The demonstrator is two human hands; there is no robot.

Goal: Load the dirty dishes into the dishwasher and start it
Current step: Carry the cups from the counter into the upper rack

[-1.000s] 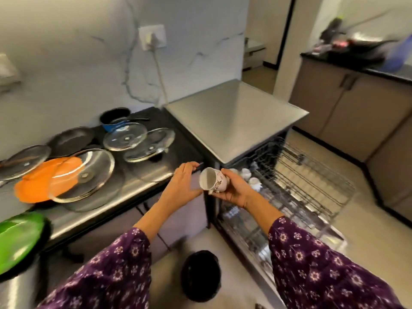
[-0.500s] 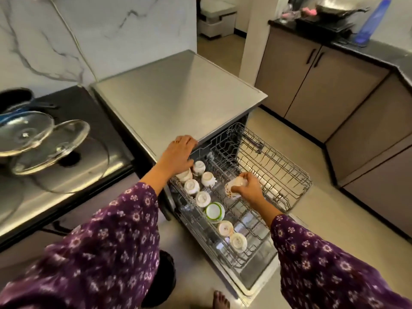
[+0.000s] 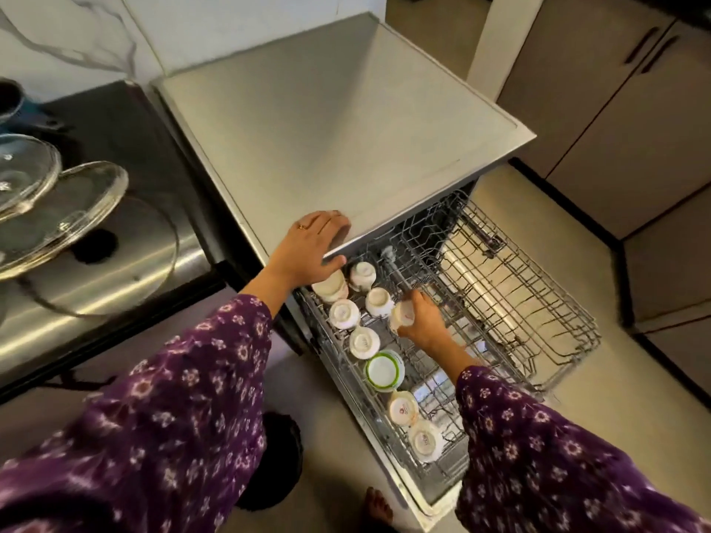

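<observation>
The dishwasher (image 3: 346, 121) stands open with its upper wire rack (image 3: 511, 294) pulled out. Several white cups sit upside down along the rack's left side, among them a green-rimmed cup (image 3: 383, 369). My right hand (image 3: 425, 321) grips a small white cup (image 3: 400, 316) turned bottom up, low over the rack beside the other cups. My left hand (image 3: 311, 248) rests flat on the front edge of the dishwasher's top, fingers straight, holding nothing.
Glass lids (image 3: 57, 209) lie on the steel counter (image 3: 115, 271) at the left. A black bin (image 3: 277, 463) stands on the floor below. Brown cabinets (image 3: 615, 109) line the right. The right half of the rack holds nothing. A bare foot (image 3: 379, 507) shows near the door.
My right hand carried the cup from in front of the counter down into the rack. My left hand moved from the counter edge onto the dishwasher's top. The view swung right and downward.
</observation>
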